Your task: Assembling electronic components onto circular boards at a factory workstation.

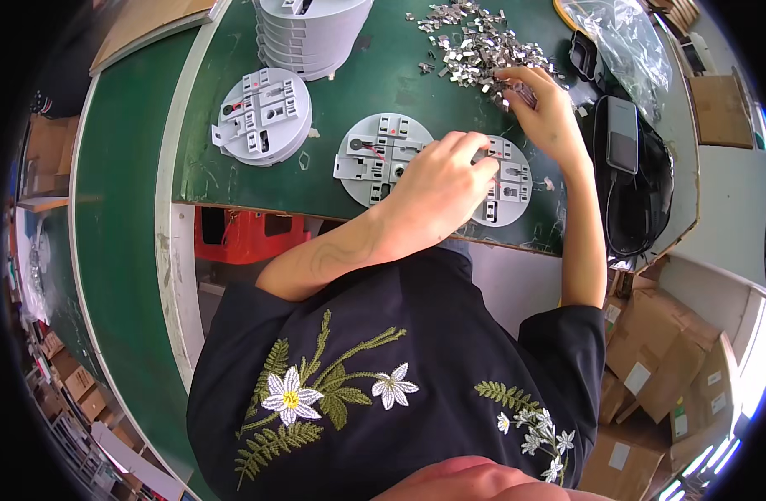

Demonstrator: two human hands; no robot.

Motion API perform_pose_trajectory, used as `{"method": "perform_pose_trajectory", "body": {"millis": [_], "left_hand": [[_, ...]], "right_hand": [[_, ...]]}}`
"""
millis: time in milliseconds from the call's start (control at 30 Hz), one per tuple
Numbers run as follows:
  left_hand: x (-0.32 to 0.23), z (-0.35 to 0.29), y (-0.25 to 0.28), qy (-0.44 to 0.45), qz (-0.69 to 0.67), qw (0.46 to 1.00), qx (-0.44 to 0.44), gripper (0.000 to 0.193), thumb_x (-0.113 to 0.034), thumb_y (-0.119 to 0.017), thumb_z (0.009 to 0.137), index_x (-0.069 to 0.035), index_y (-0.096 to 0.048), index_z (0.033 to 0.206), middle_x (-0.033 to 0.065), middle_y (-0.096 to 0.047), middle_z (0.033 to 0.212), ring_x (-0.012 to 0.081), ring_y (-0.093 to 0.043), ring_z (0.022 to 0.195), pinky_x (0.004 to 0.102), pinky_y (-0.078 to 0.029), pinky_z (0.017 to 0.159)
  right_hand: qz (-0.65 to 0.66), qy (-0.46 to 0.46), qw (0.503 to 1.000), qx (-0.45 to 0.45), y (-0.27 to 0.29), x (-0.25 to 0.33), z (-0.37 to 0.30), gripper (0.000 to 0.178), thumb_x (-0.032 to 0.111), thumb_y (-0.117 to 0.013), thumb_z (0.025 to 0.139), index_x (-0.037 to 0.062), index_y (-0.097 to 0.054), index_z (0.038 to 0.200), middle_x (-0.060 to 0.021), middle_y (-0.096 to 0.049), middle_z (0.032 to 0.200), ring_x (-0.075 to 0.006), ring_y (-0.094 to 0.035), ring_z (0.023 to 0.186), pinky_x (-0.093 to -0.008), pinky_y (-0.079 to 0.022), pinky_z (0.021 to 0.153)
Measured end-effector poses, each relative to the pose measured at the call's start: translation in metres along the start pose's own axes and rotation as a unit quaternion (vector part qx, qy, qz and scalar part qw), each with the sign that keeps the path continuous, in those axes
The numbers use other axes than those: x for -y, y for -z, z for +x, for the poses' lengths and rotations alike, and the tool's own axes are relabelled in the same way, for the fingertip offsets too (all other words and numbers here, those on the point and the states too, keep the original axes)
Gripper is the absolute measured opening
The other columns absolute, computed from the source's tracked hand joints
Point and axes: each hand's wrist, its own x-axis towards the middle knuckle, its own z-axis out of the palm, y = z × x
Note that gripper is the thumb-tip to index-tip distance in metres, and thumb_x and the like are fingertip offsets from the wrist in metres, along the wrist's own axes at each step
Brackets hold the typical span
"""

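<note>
Two round light-grey plastic bases with slotted tops lie side by side near the table's front edge. My left hand (446,184) reaches across the left base (375,159), with its curled fingertips down on the right base (510,185). Whatever those fingers hold, if anything, is hidden. At the near right edge of a loose pile of small shiny metal clips (475,52) is my right hand (543,108). Its thumb and fingers are bent together among the clips, and what lies between them is too small to make out. The left base carries a black round part with red wire.
A short stack of grey bases (270,138) stands on the left, below a taller stack (316,37). To the right are a grey power bank (623,134), a black pouch (642,196) and a clear plastic bag (625,37). Below the table is a red plastic stool (253,238).
</note>
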Motion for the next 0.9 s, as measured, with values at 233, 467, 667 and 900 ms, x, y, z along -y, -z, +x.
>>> {"method": "perform_pose_trajectory", "body": {"millis": [233, 467, 667, 900], "left_hand": [[-0.001, -0.007, -0.006, -0.055, -0.044, 0.997, -0.033, 0.010, -0.010, -0.065, 0.083, -0.005, -0.066, 0.091, 0.0158, -0.060, 0.112, 0.0291, -0.055, 0.103, 0.0372, -0.049, 0.086], [-0.008, -0.006, -0.002, -0.044, -0.041, 0.998, -0.016, 0.009, -0.009, -0.066, 0.083, -0.004, -0.067, 0.090, 0.0157, -0.059, 0.115, 0.0299, -0.053, 0.105, 0.0375, -0.047, 0.090], [-0.004, -0.005, -0.004, -0.043, -0.078, 0.995, -0.043, 0.009, -0.009, -0.068, 0.083, -0.005, -0.068, 0.090, 0.0140, -0.057, 0.118, 0.0292, -0.051, 0.106, 0.0374, -0.047, 0.092], [0.001, -0.003, -0.008, -0.044, -0.103, 0.992, -0.049, 0.010, -0.007, -0.070, 0.084, -0.005, -0.068, 0.095, 0.0092, -0.057, 0.122, 0.0263, -0.052, 0.107, 0.0330, -0.046, 0.092]], "right_hand": [[0.111, -0.116, 0.987, 0.007, 0.019, 0.013, -0.020, 0.021, 0.002, -0.069, 0.082, 0.0053, -0.073, 0.103, -0.0039, -0.068, 0.091, -0.0117, -0.051, 0.065, -0.0236, -0.043, 0.062], [0.078, 0.034, 0.996, 0.027, 0.005, 0.003, -0.032, 0.018, 0.001, -0.069, 0.079, 0.0034, -0.074, 0.095, -0.0011, -0.066, 0.076, -0.0112, -0.050, 0.061, -0.0245, -0.043, 0.058], [0.096, -0.034, 0.995, -0.011, 0.015, 0.026, -0.048, 0.012, 0.000, -0.069, 0.078, 0.0032, -0.074, 0.090, 0.0012, -0.063, 0.068, -0.0076, -0.047, 0.058, -0.0224, -0.040, 0.054], [0.275, -0.198, 0.941, 0.004, 0.023, 0.055, -0.097, 0.014, -0.007, -0.069, 0.079, 0.0004, -0.073, 0.090, -0.0023, -0.066, 0.073, -0.0024, -0.039, 0.049, -0.0158, -0.025, 0.045]]}}
